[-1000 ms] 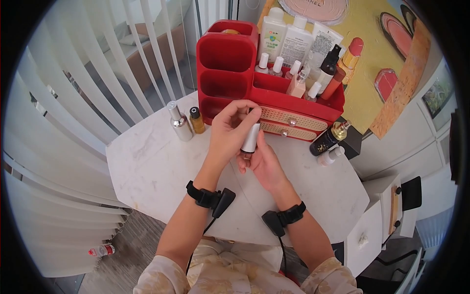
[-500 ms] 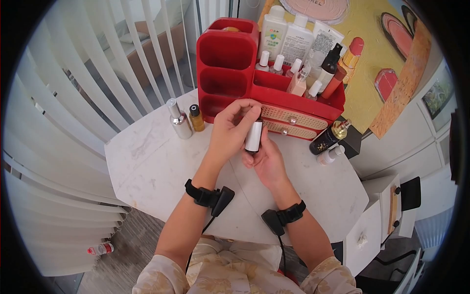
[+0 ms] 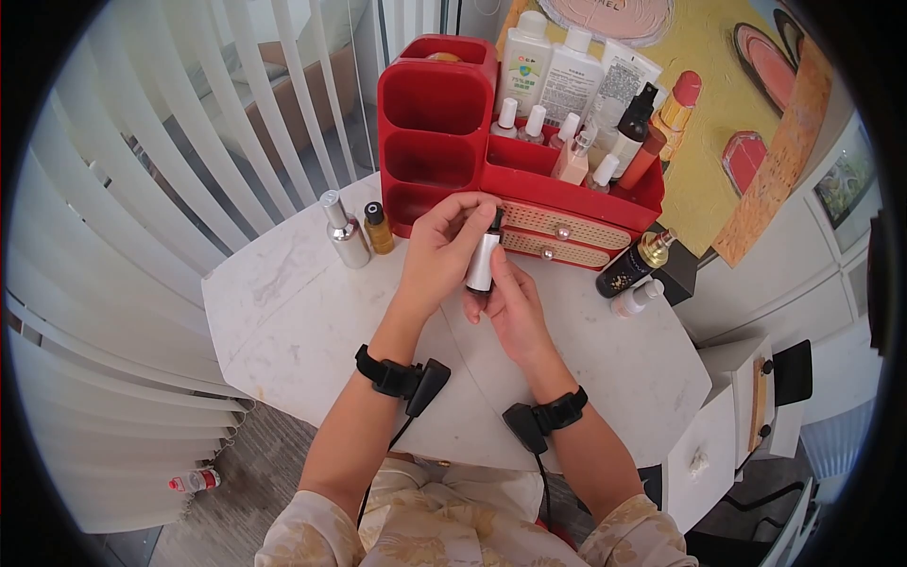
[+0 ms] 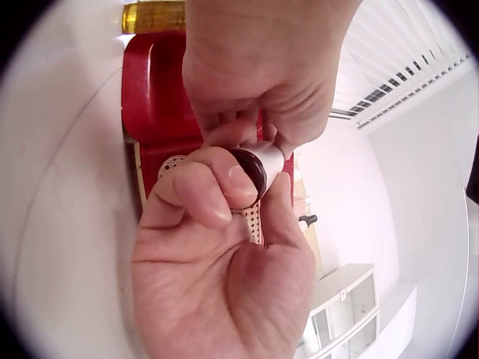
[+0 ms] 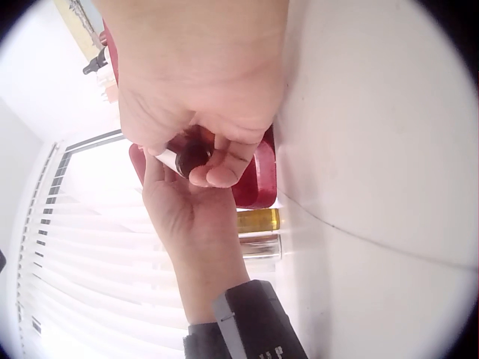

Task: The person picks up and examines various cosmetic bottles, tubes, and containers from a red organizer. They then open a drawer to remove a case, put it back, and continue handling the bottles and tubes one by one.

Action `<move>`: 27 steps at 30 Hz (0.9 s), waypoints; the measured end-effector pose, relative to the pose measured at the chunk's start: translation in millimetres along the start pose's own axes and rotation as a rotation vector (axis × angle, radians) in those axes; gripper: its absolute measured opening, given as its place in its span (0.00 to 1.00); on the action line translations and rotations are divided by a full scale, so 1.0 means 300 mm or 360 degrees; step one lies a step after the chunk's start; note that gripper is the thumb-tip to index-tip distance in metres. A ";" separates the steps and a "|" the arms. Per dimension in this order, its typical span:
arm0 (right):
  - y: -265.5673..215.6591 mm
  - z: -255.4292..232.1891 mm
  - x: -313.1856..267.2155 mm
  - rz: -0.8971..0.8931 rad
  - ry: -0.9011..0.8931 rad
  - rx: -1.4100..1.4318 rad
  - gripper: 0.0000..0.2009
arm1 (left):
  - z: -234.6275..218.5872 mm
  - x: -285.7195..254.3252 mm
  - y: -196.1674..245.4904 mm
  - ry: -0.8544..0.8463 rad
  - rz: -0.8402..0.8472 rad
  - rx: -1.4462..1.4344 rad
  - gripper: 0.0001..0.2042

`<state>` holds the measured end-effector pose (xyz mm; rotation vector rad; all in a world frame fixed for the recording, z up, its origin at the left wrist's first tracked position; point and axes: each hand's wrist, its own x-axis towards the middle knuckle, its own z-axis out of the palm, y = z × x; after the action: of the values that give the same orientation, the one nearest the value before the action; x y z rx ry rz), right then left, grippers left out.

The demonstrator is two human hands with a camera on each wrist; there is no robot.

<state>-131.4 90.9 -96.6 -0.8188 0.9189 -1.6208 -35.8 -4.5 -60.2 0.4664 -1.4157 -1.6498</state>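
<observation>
A small dark bottle with a white label point(image 3: 483, 263) is held between both hands above the table, tilted. My left hand point(image 3: 440, 250) pinches its black cap point(image 3: 496, 219) between thumb and fingers at the upper end. Lower down, my right hand point(image 3: 516, 310) grips the body, thumb along the label and fingers curled near the base. The bottle's dark round base point(image 5: 196, 160) shows between the right fingers in the right wrist view. In the left wrist view, the white label point(image 4: 271, 160) shows between the two hands.
Just behind the hands stands a red organizer point(image 3: 576, 197) holding several bottles, with two woven drawer fronts. A silver bottle point(image 3: 349, 238) and an amber bottle point(image 3: 380, 232) stand left on the marble table point(image 3: 293, 331). A black-and-gold bottle point(image 3: 626, 270) and a pale bottle point(image 3: 635, 300) are at right.
The bottle has turned and tilted between the hands, and its black cap now shows more under the left fingers. My right hand's thumb has shifted onto the label; the left hand has barely moved.
</observation>
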 end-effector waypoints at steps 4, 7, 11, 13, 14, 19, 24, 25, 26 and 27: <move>0.013 -0.002 0.002 -0.0026 -0.0012 0.0086 0.24 | -0.006 0.006 -0.011 -0.0001 0.0046 -0.0021 0.12; 0.025 -0.014 0.002 -0.0039 -0.0027 0.0138 0.24 | -0.005 0.004 -0.014 0.0019 0.0060 0.0066 0.13; 0.023 -0.020 0.005 -0.0045 -0.0057 0.0144 0.25 | 0.007 -0.004 -0.002 0.0059 0.0035 0.0053 0.14; 0.036 -0.031 0.011 -0.0067 -0.0059 0.0151 0.25 | 0.002 -0.008 0.001 0.0037 -0.0001 0.0122 0.16; 0.038 -0.034 0.011 -0.0066 -0.0040 0.0152 0.25 | 0.003 -0.010 0.000 0.0035 0.0005 0.0163 0.16; 0.021 -0.038 0.008 -0.0100 -0.0025 0.0100 0.24 | -0.036 -0.016 0.022 0.0024 -0.0187 0.0229 0.16; 0.009 -0.021 -0.005 -0.0082 -0.0067 -0.0052 0.26 | -0.068 -0.090 0.049 -0.0026 0.0037 0.0425 0.15; 0.008 -0.018 -0.006 -0.0060 -0.0103 -0.0071 0.26 | -0.082 -0.109 0.051 0.0009 0.0133 0.0506 0.15; 0.007 -0.017 -0.005 -0.0040 -0.0137 -0.0091 0.27 | -0.104 -0.128 0.051 0.0042 0.0231 0.0588 0.15; 0.008 -0.017 -0.006 -0.0019 -0.0169 -0.0108 0.28 | -0.126 -0.150 0.055 0.0072 0.0325 0.0669 0.14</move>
<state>-134.3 93.2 -101.1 -0.9496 0.8992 -1.5479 23.0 10.1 -67.0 0.5690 -1.7204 -1.1729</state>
